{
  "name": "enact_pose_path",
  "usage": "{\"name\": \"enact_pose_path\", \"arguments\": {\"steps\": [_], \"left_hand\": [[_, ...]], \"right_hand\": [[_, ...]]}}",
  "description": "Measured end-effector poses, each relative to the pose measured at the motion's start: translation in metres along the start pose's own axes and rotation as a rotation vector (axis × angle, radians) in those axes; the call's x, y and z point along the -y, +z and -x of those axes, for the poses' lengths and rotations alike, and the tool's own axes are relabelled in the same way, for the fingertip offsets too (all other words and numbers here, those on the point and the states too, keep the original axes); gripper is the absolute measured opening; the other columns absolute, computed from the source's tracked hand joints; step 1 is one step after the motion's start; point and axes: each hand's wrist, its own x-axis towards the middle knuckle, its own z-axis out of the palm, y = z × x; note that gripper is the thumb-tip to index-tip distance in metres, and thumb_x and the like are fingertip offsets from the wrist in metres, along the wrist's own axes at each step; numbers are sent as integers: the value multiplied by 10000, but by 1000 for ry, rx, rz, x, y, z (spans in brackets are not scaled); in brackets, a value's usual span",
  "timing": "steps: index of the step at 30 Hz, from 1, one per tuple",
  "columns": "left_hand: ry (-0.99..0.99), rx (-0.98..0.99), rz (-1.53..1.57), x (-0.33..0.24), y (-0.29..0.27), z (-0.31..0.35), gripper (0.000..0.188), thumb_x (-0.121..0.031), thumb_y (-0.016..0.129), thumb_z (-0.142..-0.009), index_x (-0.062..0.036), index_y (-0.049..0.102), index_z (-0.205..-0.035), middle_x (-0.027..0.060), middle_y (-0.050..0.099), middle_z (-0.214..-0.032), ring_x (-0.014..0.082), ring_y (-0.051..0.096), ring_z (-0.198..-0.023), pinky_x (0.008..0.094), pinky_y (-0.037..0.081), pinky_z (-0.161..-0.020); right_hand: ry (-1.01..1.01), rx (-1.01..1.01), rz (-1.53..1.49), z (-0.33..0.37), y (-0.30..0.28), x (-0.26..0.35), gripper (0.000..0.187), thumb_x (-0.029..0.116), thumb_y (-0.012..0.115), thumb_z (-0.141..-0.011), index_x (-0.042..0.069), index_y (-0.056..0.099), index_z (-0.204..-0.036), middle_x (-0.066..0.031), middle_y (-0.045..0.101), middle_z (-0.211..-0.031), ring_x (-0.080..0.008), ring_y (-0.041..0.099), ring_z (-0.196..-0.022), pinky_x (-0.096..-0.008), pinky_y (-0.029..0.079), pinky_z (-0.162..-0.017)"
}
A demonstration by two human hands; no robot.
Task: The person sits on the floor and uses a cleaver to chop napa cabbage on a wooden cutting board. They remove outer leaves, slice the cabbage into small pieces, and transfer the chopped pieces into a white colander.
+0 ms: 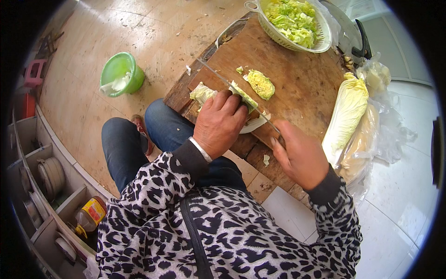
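My left hand [218, 125] presses down with curled fingers on a piece of napa cabbage [203, 94] at the near left edge of the wooden cutting board [299, 88]. In my right hand [302, 153] is the handle of a long-bladed knife [218, 75]. Its blade slants across the cabbage, close beside my left fingertips, and its tip points to the far left. A cut chunk of cabbage [261, 84], yellow on its cut face, lies just beyond the blade. My left fingers hide part of the cabbage.
A pale colander [326, 43] of cut cabbage [290, 21] stands at the board's far end. To the right lie a long napa cabbage [344, 116] and plastic bags [388, 125]. A green bucket [137, 79] sits on the tiled floor. Shelves with an oil bottle [90, 215] line the lower left.
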Motion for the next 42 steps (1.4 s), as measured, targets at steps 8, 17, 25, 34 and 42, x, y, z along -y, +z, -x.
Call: {"name": "enact_pose_path", "arguments": {"steps": [8,17,25,34,42], "left_hand": [[77,-33,-51,0,-5,2,281,-168,677,-768,-51,682,-1024,83,604,-1091,267,572,-1135,386,493,-864],[40,13,-56,-4,-8,8,321,-167,647,-766,-54,699,-1062,66,611,-1147,253,555,-1185,367,485,-877],[31,-7,-50,0,-4,8,305,-157,640,-769,-47,688,-1050,75,609,-1134,260,562,-1178,361,492,-875],[33,-90,-15,1,-4,11,300,-156,647,-775,-48,668,-1054,80,611,-1100,269,575,-1156,368,500,-872],[24,-85,19,3,-1,13,272,-141,661,-749,-49,673,-1004,88,627,-1064,274,584,-1134,382,503,-859]], "right_hand": [[121,-131,-174,-26,35,-17,278,139,627,-942,63,559,-1201,-221,650,-942,-431,644,-851,-479,490,-693],[-50,-111,-33,16,0,11,310,100,649,-917,51,563,-1210,-201,626,-883,-410,630,-808,-470,486,-688],[-46,-58,6,-20,22,-4,297,148,640,-937,80,547,-1210,-204,656,-895,-420,649,-834,-471,500,-675],[50,-165,-166,-18,28,0,294,152,643,-923,70,546,-1188,-204,654,-928,-423,640,-841,-489,503,-698],[-40,-43,-97,6,-3,19,270,113,630,-927,61,556,-1182,-211,636,-882,-430,629,-810,-466,490,-684]]}}
